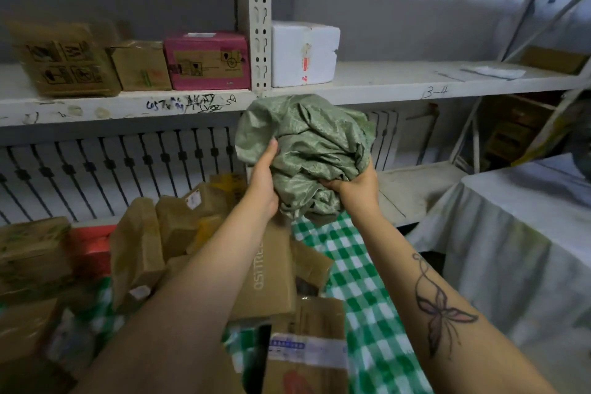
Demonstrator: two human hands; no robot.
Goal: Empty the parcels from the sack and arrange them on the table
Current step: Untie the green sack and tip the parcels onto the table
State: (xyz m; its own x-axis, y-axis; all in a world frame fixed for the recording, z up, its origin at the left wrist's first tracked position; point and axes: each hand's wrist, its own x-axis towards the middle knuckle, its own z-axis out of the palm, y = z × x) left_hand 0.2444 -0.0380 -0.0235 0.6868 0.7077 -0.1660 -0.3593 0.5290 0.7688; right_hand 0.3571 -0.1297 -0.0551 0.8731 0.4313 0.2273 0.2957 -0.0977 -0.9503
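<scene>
A crumpled green woven sack (pixel 307 150) is bunched into a ball and held up in front of the shelf. My left hand (pixel 263 182) presses flat against its left side. My right hand (pixel 353 187) grips its lower right folds from beneath. Below my arms lies a heap of brown cardboard parcels (pixel 265 269), tumbled at odd angles on a table covered with a green and white checked cloth (pixel 361 281). A parcel with a printed label (pixel 305 352) lies nearest to me.
A white metal shelf (pixel 399 80) runs behind, holding brown boxes (pixel 64 61), a pink box (pixel 208 59) and a white foam box (pixel 303 54). A second table with a white cloth (pixel 511 233) stands at the right. More boxes (pixel 32 253) stack at the left.
</scene>
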